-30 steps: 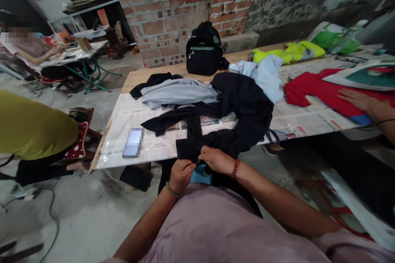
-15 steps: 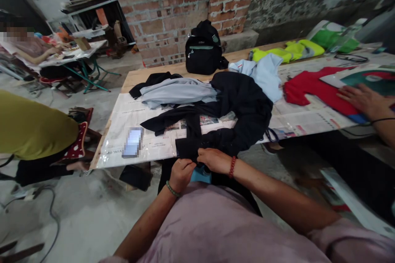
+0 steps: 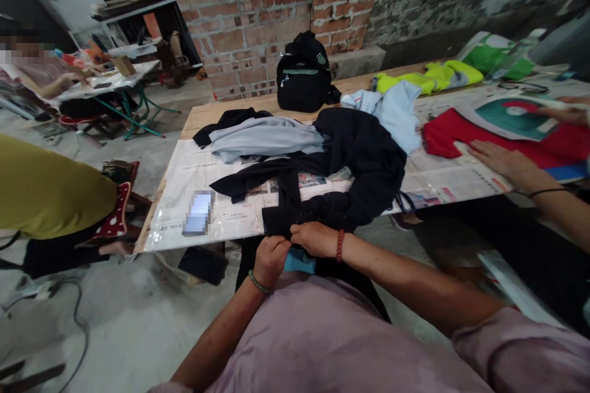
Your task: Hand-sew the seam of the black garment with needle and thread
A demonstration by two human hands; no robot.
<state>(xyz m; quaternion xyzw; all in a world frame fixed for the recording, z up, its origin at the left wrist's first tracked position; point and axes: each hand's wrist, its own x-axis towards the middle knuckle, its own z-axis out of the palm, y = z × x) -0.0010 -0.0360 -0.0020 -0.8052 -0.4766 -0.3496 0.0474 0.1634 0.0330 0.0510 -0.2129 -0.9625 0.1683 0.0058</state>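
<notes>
A dark navy garment (image 3: 362, 153) lies bunched on the paper-covered table (image 3: 177, 175), one end reaching the front edge. At that edge my left hand (image 3: 271, 258), with a green bead bracelet, is closed in a pinch on the cloth's end. Close against it, my right hand (image 3: 316, 238), wearing a red bead bracelet, pinches the same dark cloth. The fingertips of both hands nearly meet; any small item between them is hidden. Behind the dark cloth lies a light grey garment (image 3: 267, 135).
A phone (image 3: 198, 213) lies at the table's left corner. Farther back stand a black backpack (image 3: 303, 77), a light blue garment (image 3: 391, 110) and a yellow vest (image 3: 428, 77). At right, a co-worker's hands work an iron (image 3: 511, 115) over a red garment (image 3: 445, 135).
My right hand has shifted slightly left, closer to my left hand. The co-worker's iron has slid left over the red garment, and that person's near hand has moved left and lower.
</notes>
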